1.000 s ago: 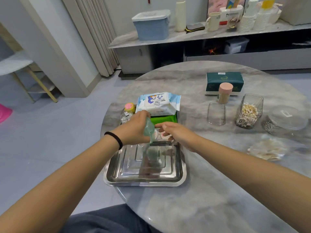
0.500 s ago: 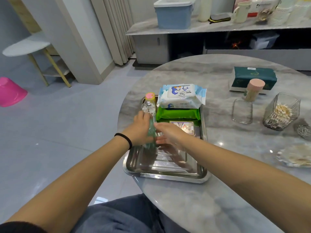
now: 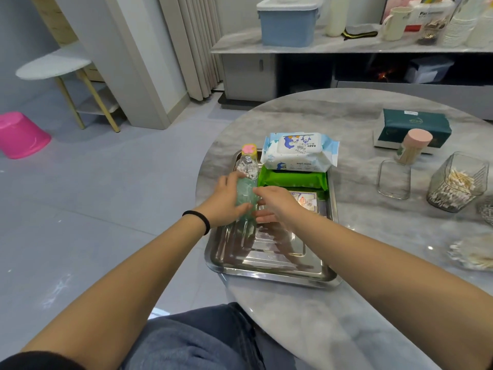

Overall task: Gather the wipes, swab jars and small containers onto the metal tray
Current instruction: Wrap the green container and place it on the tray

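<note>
A metal tray sits at the near left edge of the round marble tabletop. At its far end lie three wipe packs: a blue-and-white pack stacked on a green pack, and a smaller green pack with a printed label just in front, partly hidden by the right hand. In the tray's far left corner stands one clear jar with a pink-and-yellow lid, filled with small white bits.

The left hand, a black band on its wrist, has its grip wrapped around one pale green translucent container, held over the tray's left side right next to the jar. The right hand meets the container from the other side, fingers spread and touching it; its grip is loose, not closed around anything.

Off the tray, to the right on the tabletop: one pink-lidded toothpick jar, one empty clear holder, one clear swab jar, one dark green box, and a clear pile of swabs near the edge of view.
</note>
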